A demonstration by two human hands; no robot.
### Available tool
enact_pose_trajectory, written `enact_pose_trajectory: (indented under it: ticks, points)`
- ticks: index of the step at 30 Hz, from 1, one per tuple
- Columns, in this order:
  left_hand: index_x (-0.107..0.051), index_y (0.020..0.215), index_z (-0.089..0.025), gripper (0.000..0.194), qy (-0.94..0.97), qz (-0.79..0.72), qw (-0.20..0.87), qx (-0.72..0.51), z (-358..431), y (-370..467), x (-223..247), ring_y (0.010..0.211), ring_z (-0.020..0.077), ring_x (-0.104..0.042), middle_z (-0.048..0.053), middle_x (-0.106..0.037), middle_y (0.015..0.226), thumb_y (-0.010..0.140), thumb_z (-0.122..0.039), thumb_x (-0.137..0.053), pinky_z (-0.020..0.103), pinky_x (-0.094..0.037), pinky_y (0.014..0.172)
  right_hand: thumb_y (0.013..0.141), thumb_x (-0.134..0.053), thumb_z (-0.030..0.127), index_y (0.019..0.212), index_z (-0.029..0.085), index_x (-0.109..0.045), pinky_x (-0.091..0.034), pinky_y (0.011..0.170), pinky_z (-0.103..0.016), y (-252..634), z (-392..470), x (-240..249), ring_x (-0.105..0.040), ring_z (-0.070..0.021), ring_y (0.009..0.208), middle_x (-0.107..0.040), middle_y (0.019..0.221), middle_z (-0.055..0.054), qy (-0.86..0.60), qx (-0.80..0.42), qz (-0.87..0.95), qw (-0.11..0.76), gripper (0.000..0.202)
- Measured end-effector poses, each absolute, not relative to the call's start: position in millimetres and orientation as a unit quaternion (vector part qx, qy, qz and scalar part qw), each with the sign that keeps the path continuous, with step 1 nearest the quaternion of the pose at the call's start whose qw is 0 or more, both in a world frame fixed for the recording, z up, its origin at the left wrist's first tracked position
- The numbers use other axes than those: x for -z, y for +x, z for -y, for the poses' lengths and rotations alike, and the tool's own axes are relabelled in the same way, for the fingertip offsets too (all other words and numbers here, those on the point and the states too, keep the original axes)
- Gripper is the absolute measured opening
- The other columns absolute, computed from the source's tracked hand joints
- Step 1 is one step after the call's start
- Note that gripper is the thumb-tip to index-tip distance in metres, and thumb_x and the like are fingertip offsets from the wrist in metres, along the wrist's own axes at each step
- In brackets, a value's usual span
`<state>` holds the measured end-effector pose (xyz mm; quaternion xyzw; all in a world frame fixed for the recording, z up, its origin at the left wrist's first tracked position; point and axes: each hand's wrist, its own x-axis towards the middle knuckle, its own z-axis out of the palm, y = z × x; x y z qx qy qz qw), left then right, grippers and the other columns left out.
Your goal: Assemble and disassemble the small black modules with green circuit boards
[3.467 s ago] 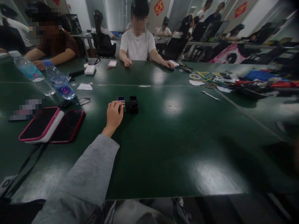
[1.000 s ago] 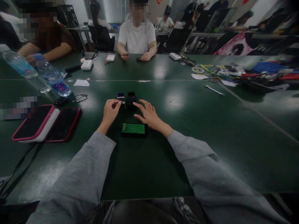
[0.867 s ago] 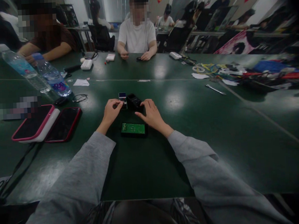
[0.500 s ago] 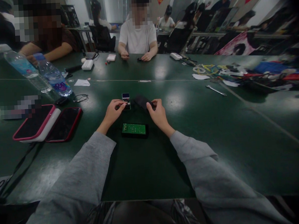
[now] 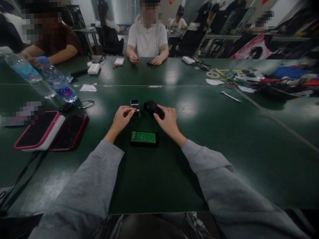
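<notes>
My left hand [image 5: 122, 118] is closed, its thumb and fingers pinching the left side of a small circuit board with a little display [image 5: 134, 103]. In my right hand [image 5: 168, 118] is a black plastic casing [image 5: 154, 108], tilted, with my thumb on its near side and fingers over its right end. Nearer to me, a green circuit board [image 5: 143, 137] sits in a black shell [image 5: 155, 143] on the table, between my forearms and touched by neither hand.
To the left lie two phones, one red-edged [image 5: 69, 133], and two leaning water bottles [image 5: 60, 85]. A wrench [image 5: 231, 96] and a heap of cables [image 5: 269, 80] lie to the right. Across the green table [image 5: 230, 137] a person in a white shirt [image 5: 147, 41] handles small parts.
My right hand has turned the black casing, so another side of it faces me, and my fingers now lie further over it. My left hand and the green board have stayed put.
</notes>
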<state>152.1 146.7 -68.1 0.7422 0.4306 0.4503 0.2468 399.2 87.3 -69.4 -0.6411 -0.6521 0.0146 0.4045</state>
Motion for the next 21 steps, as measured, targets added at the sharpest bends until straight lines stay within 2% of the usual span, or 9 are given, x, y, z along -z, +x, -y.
enact_pose_trajectory:
  ticks: [3, 6, 8, 11, 14, 17, 21]
  points:
    - [-0.074, 0.102, -0.022, 0.018, 0.743, -0.43, 0.245, -0.45, -148, 151, 70, 0.11, 0.0202, -0.062, 0.009, -0.064, 0.116, 0.093, -0.033, -0.062, 0.038, -0.054, 0.094, 0.097, -0.042, 0.059, 0.124, 0.02, -0.067, -0.041, 0.099, -0.056, 403, -89, 69, -0.048, -0.0335, 0.113, -0.065, 0.106, -0.014, -0.65, -0.04, 0.63, 0.424, 0.054]
    - [-0.074, 0.103, -0.022, 0.019, 0.746, -0.426, 0.246, -0.448, -149, 151, 70, 0.111, 0.0206, -0.062, 0.009, -0.064, 0.116, 0.093, -0.033, -0.062, 0.039, -0.054, 0.095, 0.101, -0.031, 0.06, 0.114, 0.019, -0.07, -0.041, 0.1, -0.056, 408, -94, 72, -0.05, -0.0328, 0.113, -0.065, 0.107, -0.016, -0.686, -0.069, 0.586, 0.426, 0.058]
    - [-0.074, 0.103, -0.022, 0.019, 0.746, -0.428, 0.246, -0.446, -149, 151, 70, 0.111, 0.0207, -0.062, 0.009, -0.064, 0.116, 0.094, -0.033, -0.061, 0.038, -0.054, 0.094, 0.101, -0.029, 0.063, 0.118, 0.019, -0.067, -0.041, 0.1, -0.056, 409, -96, 74, -0.05, -0.0323, 0.115, -0.062, 0.113, -0.017, -0.702, -0.069, 0.57, 0.422, 0.062]
    - [-0.074, 0.102, -0.022, 0.018, 0.744, -0.432, 0.244, -0.448, -149, 151, 70, 0.11, 0.0203, -0.062, 0.009, -0.064, 0.115, 0.094, -0.032, -0.061, 0.038, -0.053, 0.095, 0.095, -0.042, 0.068, 0.132, 0.019, -0.059, -0.042, 0.101, -0.056, 409, -96, 77, -0.048, -0.0331, 0.121, -0.058, 0.124, -0.018, -0.678, -0.04, 0.594, 0.43, 0.064]
    - [-0.075, 0.103, -0.023, 0.019, 0.747, -0.43, 0.238, -0.448, -149, 152, 70, 0.111, 0.0202, -0.061, 0.008, -0.064, 0.115, 0.094, -0.032, -0.061, 0.039, -0.052, 0.098, 0.092, -0.054, 0.062, 0.135, 0.016, -0.056, -0.045, 0.1, -0.056, 409, -93, 76, -0.049, -0.0347, 0.121, -0.059, 0.129, -0.018, -0.636, -0.029, 0.646, 0.422, 0.063]
    - [-0.075, 0.102, -0.023, 0.019, 0.745, -0.426, 0.24, -0.454, -148, 152, 68, 0.112, 0.0205, -0.062, 0.009, -0.064, 0.114, 0.094, -0.032, -0.061, 0.039, -0.052, 0.098, 0.092, -0.056, 0.052, 0.134, 0.014, -0.057, -0.046, 0.1, -0.057, 417, -83, 69, -0.053, -0.035, 0.118, -0.063, 0.126, -0.018, -0.623, -0.036, 0.672, 0.4, 0.057]
    - [-0.076, 0.101, -0.023, 0.019, 0.74, -0.437, 0.241, -0.451, -146, 153, 67, 0.112, 0.0208, -0.061, 0.008, -0.064, 0.116, 0.094, -0.03, -0.06, 0.04, -0.051, 0.099, 0.091, -0.056, 0.056, 0.137, 0.02, -0.056, -0.047, 0.1, -0.06, 442, -37, 57, -0.056, -0.0346, 0.116, -0.064, 0.123, -0.016, -0.605, -0.062, 0.707, 0.362, 0.058]
